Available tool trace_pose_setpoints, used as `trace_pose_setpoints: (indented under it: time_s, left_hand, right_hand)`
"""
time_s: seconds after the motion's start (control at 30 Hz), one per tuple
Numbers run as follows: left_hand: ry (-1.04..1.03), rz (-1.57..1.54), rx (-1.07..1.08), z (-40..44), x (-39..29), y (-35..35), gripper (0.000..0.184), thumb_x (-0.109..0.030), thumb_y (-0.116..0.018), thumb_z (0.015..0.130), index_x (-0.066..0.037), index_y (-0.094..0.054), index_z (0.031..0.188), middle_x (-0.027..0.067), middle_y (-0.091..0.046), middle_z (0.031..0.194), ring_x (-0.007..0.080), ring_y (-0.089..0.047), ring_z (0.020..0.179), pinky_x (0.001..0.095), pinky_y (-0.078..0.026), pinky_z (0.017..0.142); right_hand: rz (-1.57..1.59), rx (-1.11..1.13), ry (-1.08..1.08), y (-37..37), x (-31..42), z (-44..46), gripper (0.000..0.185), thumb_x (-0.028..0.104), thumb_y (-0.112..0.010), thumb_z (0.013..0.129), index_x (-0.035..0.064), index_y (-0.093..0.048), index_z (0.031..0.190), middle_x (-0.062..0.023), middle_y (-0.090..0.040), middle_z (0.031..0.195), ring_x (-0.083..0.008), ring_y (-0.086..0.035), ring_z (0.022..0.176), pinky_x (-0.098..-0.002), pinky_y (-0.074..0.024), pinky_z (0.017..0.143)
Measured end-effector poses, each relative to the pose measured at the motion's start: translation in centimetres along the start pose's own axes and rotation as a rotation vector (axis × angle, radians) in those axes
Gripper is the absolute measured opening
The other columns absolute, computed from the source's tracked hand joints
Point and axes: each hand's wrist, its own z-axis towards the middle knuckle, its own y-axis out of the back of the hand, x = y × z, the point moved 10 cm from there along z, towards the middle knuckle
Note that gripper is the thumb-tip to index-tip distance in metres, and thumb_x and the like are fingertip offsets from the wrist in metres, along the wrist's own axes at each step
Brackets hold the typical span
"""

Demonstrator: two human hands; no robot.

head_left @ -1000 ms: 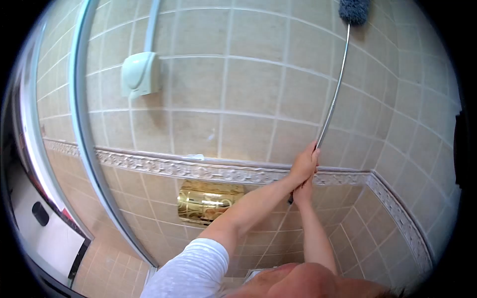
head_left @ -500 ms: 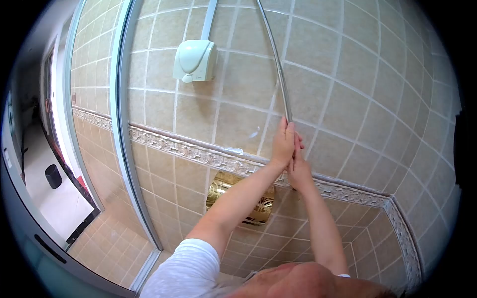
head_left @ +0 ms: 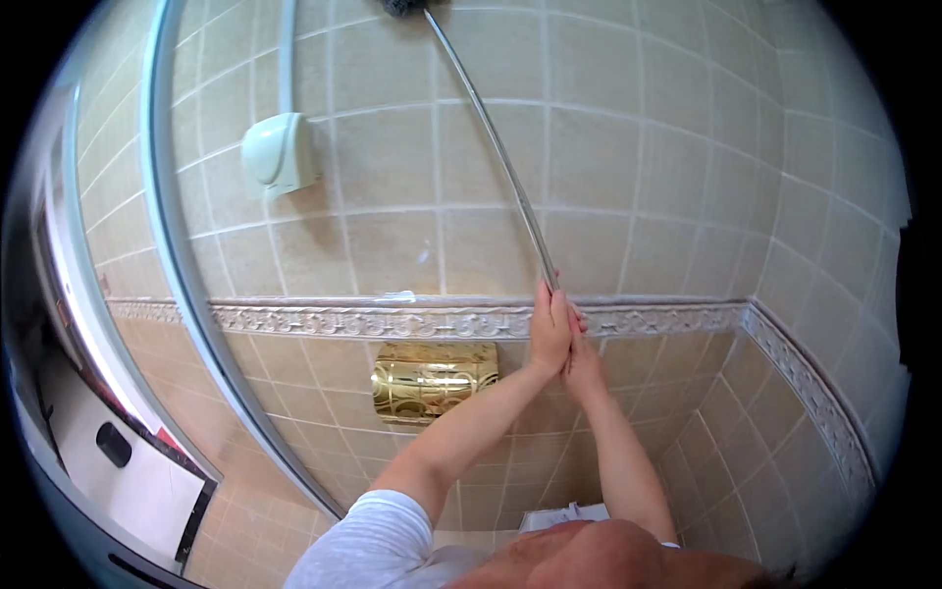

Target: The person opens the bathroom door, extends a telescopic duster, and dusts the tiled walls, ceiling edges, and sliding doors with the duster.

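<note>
A long metal pole (head_left: 496,142) slants up and to the left across the tiled wall, with a dark fluffy duster head (head_left: 403,7) at its far end, cut by the top edge. My left hand (head_left: 551,329) is closed round the pole's lower end. Just right of it and slightly lower, my right hand (head_left: 583,363) is pressed against the left and closed on the same pole. The duster head is near the wall tiles; whether it touches them I cannot tell.
A pale green box (head_left: 280,153) with a conduit above hangs on the wall. Below the patterned border (head_left: 471,321) is a shiny gold dispenser (head_left: 435,381). A glass panel's metal frame (head_left: 177,236) stands left. A black bin (head_left: 114,445) is beyond it.
The duster head has swung from the upper right to the upper left, and the pole now leans left. Both hands moved left with it, still gripping. The view has shifted too.
</note>
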Motion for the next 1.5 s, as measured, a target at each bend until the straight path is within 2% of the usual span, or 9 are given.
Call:
trace_pose_setpoints:
  time_s: [0.37, 0.47, 0.6, 0.67, 0.87, 0.97, 1.27, 1.43, 1.5]
  left_hand:
    - [0.277, 0.048, 0.362, -12.3, 10.8, -10.7, 0.035, -0.022, -0.036, 0.092, -0.008, -0.035, 0.125, 0.0049, -0.049, 0.062, 0.0135, -0.050, 0.052, 0.0278, -0.044, 0.050]
    - [0.284, 0.207, 0.519, -13.8, 12.6, -13.5, 0.037, -0.024, -0.037, 0.093, -0.008, -0.034, 0.127, 0.0053, -0.048, 0.062, 0.0122, -0.050, 0.052, 0.0265, -0.044, 0.049]
    - [0.457, 0.199, 0.623, -16.5, 14.7, -14.7, 0.041, -0.027, -0.038, 0.092, -0.010, -0.034, 0.128, 0.0048, -0.051, 0.063, 0.0148, -0.052, 0.052, 0.0303, -0.044, 0.048]
    - [0.520, 0.129, 0.585, -17.6, 13.7, -14.5, 0.039, -0.027, -0.040, 0.091, -0.009, -0.037, 0.126, 0.0040, -0.051, 0.062, 0.0141, -0.051, 0.051, 0.0290, -0.044, 0.047]
    - [0.748, -0.158, 0.594, -23.9, 14.1, -13.0, 0.025, -0.024, -0.041, 0.091, -0.006, -0.043, 0.108, 0.0029, -0.050, 0.064, 0.0107, -0.050, 0.053, 0.0247, -0.043, 0.045]
    - [0.858, -0.247, 0.687, -28.4, 16.1, -12.7, 0.027, -0.024, -0.039, 0.093, -0.007, -0.042, 0.113, 0.0055, -0.052, 0.067, 0.0135, -0.051, 0.052, 0.0253, -0.045, 0.048]
    - [0.924, -0.492, 0.928, -34.8, 11.5, -18.2, 0.030, -0.021, -0.036, 0.094, -0.003, -0.041, 0.117, 0.0079, -0.055, 0.070, 0.0152, -0.056, 0.056, 0.0266, -0.049, 0.050]
    - [0.954, -0.596, 0.964, -38.3, 7.0, -23.7, 0.032, -0.022, -0.036, 0.094, -0.003, -0.040, 0.119, 0.0077, -0.054, 0.067, 0.0144, -0.055, 0.055, 0.0267, -0.048, 0.049]
    - [0.891, -0.655, 1.008, -39.7, 5.1, -26.6, 0.035, -0.027, -0.038, 0.094, -0.005, -0.038, 0.121, 0.0071, -0.052, 0.066, 0.0148, -0.053, 0.051, 0.0288, -0.049, 0.048]
  right_hand:
    - [-0.041, -0.145, -0.552, 4.2, -9.7, -17.2, 0.072, 0.014, -0.050, 0.082, 0.0159, -0.008, 0.140, -0.0232, -0.048, 0.119, -0.0413, -0.052, 0.099, -0.0450, -0.0444, 0.075]
    - [-0.089, -0.394, -0.402, 5.9, -8.3, -18.8, 0.070, 0.015, -0.048, 0.084, 0.0151, -0.005, 0.140, -0.0246, -0.046, 0.120, -0.0419, -0.051, 0.101, -0.0452, -0.0435, 0.077]
    - [-0.012, -0.435, -0.697, 5.8, -12.2, -23.5, 0.069, 0.018, -0.045, 0.087, 0.0097, -0.001, 0.140, -0.0243, -0.053, 0.112, -0.0360, -0.058, 0.091, -0.0427, -0.0455, 0.074]
    - [-0.004, -0.363, -0.699, 6.4, -9.3, -23.2, 0.068, 0.019, -0.044, 0.086, 0.0130, -0.002, 0.140, -0.0305, -0.053, 0.105, -0.0455, -0.055, 0.087, -0.0476, -0.0447, 0.071]
    - [0.025, -0.207, -0.970, 4.7, -7.6, -29.0, 0.065, 0.015, -0.039, 0.086, 0.0135, -0.001, 0.140, -0.0333, -0.053, 0.097, -0.0447, -0.056, 0.081, -0.0482, -0.0451, 0.068]
    - [-0.030, -0.413, -0.787, 5.8, -4.6, -31.7, 0.065, 0.016, -0.040, 0.087, 0.0139, -0.002, 0.139, -0.0326, -0.053, 0.099, -0.0441, -0.056, 0.084, -0.0473, -0.0454, 0.072]
    - [-0.450, -0.541, -0.980, 11.7, -0.7, -38.1, 0.065, 0.020, -0.048, 0.085, 0.0231, -0.013, 0.139, -0.0222, -0.051, 0.115, -0.0391, -0.052, 0.100, -0.0447, -0.0431, 0.082]
    - [-0.618, -0.595, -0.976, 17.9, 5.2, -40.2, 0.065, 0.013, -0.053, 0.081, 0.0140, -0.021, 0.138, -0.0198, -0.046, 0.123, -0.0363, -0.051, 0.104, -0.0399, -0.0428, 0.085]
    - [-0.539, -0.622, -1.222, 20.2, 8.9, -41.3, 0.064, 0.012, -0.053, 0.082, 0.0102, -0.022, 0.137, -0.0198, -0.047, 0.121, -0.0353, -0.051, 0.105, -0.0389, -0.0418, 0.086]
